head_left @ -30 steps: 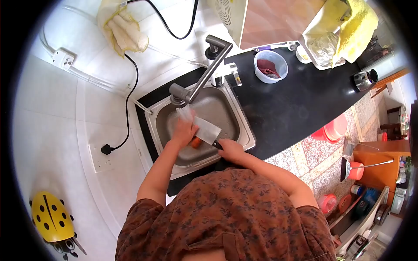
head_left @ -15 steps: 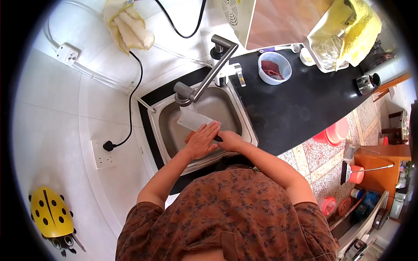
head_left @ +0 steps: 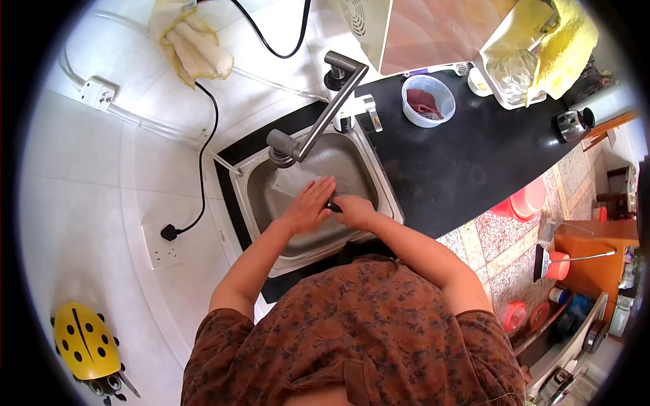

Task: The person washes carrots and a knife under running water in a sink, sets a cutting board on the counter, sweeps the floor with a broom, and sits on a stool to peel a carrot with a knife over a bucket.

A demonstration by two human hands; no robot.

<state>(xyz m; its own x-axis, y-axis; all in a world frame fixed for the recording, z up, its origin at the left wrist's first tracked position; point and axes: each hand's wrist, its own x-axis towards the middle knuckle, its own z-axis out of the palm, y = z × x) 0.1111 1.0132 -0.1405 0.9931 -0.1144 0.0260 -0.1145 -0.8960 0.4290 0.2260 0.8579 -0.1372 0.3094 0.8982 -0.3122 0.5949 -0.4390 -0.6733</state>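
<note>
Over the steel sink (head_left: 258, 252), my right hand (head_left: 357, 212) is closed around the black handle (head_left: 332, 206) of a kitchen cleaver. Its broad pale blade (head_left: 290, 181) points to the upper left, below the faucet (head_left: 288, 145). My left hand (head_left: 309, 206) lies with fingers straight and together against the blade, covering part of it. Whether anything sits under the left palm is hidden.
Right of the sink, a black counter (head_left: 447, 166) carries a translucent tub (head_left: 445, 105) with dark red cloth, a purple-handled brush (head_left: 433, 70) and a steel kettle-like vessel (head_left: 571, 126). A black power cord (head_left: 202, 162) hangs along the left wall.
The cleaver blade now looks fainter and slightly shifted left, with both hands moved up a little. A small orange patch beside my left hand no longer shows. The camera view has shifted slightly.
</note>
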